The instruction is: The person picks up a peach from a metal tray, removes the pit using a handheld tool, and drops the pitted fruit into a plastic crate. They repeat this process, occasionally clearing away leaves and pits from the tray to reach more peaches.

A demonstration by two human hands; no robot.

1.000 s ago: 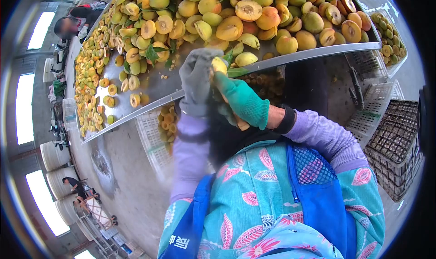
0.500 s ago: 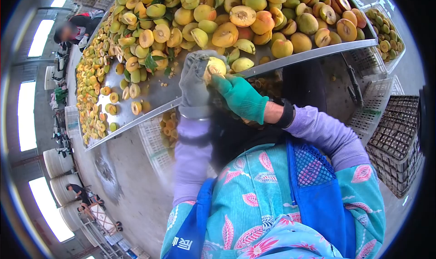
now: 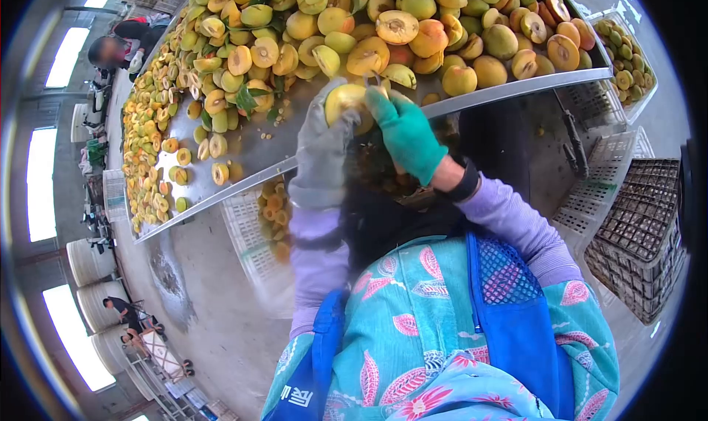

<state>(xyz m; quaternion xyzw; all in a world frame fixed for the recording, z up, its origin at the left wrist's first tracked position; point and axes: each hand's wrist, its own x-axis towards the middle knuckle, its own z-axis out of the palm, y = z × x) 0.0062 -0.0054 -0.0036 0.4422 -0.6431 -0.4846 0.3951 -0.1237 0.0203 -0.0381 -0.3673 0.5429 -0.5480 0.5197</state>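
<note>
Just over the table's metal edge, my left hand (image 3: 323,137), in a grey glove, is wrapped round a yellow-green fruit (image 3: 344,104). My right hand (image 3: 405,135), in a green glove, is closed at the fruit's right side. Its thumb and fingers pinch a small, thin tool-like item (image 3: 375,81) that is too small to make out. Behind both hands, halved and whole fruits (image 3: 397,27) are heaped on the metal table (image 3: 265,149), with some green leaves (image 3: 245,98) among them.
Below the table edge stands a white crate (image 3: 247,233) holding fruit halves. White crates (image 3: 596,192) and dark stacked crates (image 3: 640,222) are at the right. Another fruit-filled crate (image 3: 627,30) stands at the upper right. A person (image 3: 118,50) is at the far left end, others at the lower left.
My right hand has moved up from the fruit's lower side to its upper right. In my left hand the fruit has turned and now shows more of its yellow-green skin.
</note>
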